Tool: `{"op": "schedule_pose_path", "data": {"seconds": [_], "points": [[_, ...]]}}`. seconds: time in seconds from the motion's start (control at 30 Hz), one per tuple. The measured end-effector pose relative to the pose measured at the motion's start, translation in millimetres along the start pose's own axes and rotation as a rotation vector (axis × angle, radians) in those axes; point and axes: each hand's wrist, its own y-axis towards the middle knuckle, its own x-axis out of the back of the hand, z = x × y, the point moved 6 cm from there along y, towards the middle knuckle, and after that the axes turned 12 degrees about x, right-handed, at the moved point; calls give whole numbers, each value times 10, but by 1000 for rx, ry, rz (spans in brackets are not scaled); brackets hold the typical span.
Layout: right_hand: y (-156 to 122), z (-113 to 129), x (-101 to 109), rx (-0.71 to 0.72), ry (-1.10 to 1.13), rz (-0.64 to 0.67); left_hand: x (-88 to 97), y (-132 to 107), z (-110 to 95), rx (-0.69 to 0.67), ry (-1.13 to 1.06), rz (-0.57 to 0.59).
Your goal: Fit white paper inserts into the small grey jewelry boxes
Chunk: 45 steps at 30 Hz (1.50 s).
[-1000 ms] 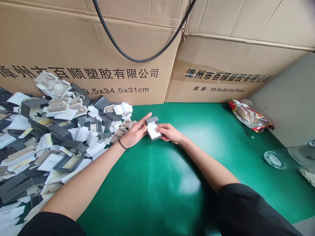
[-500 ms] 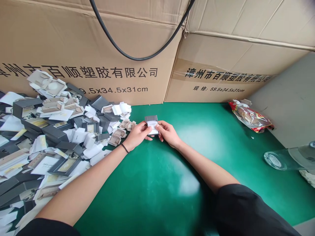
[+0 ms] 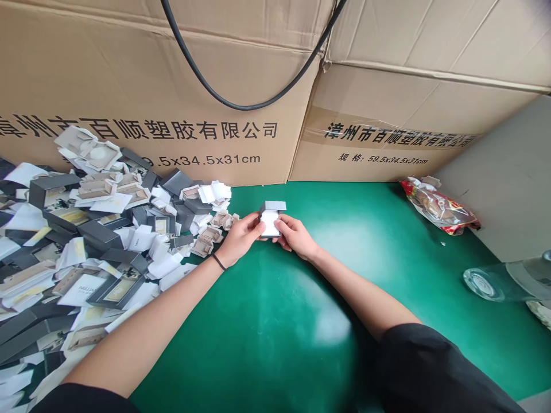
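A small grey box point(image 3: 270, 222) with a white inside is held up between my two hands above the green table. Its grey flap stands raised at the far edge. My left hand point(image 3: 239, 237) grips the left side, thumb on the near left edge. From the right, my right hand point(image 3: 297, 236) pinches the other side with thumb and fingers. Fingertips under the box are partly hidden. Close by my left hand lie small folded cardboard pieces point(image 3: 206, 236) at the edge of a heap of dark grey boxes point(image 3: 100, 234) and white card pieces.
Two large printed cartons point(image 3: 206, 74) point(image 3: 379, 103) stand along the back, with a black cable point(image 3: 245, 108) hanging in front. At right on the green table point(image 3: 275, 332) lie a red-and-clear food packet point(image 3: 439, 207) and a clear glass vessel point(image 3: 486, 284) on its side.
The box has shifted slightly right in my hands, and its raised flap now leans differently, showing a lighter face. More of the white inside shows between my thumbs.
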Motion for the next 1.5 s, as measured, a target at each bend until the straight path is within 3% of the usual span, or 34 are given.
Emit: {"op": "schedule_pose_path", "data": {"seconds": [0.17, 0.27, 0.37, 0.47, 0.6, 0.83, 1.03, 1.13, 1.27, 1.5], "points": [[-7, 11, 32, 118, -169, 9, 41, -46, -54, -207, 198, -37], [-19, 16, 36, 184, -240, -7, -40, -155, -158, -457, 456, -64], [-33, 91, 55, 321, -107, -112, -159, -303, -257, -730, 637, -109], [-31, 63, 84, 254, 133, -214, -202, -389, -310, -843, 713, -204], [-15, 52, 8, 78, 328, -87, -218, -423, -341, -870, 731, -232], [-25, 94, -26, 39, 521, -134, -199, -397, -338, -860, 734, -284], [-8, -60, -14, 60, 367, -159, -181, -370, -283, -801, 799, -355], [-12, -114, 2, 39, 323, -178, -153, -314, -244, -702, 795, -367], [-7, -73, -70, 82, 385, -76, -43, -237, -199, -549, 709, -407], [54, -39, -45, 165, 218, -15, -16, -225, -263, -565, 630, -443]]}}
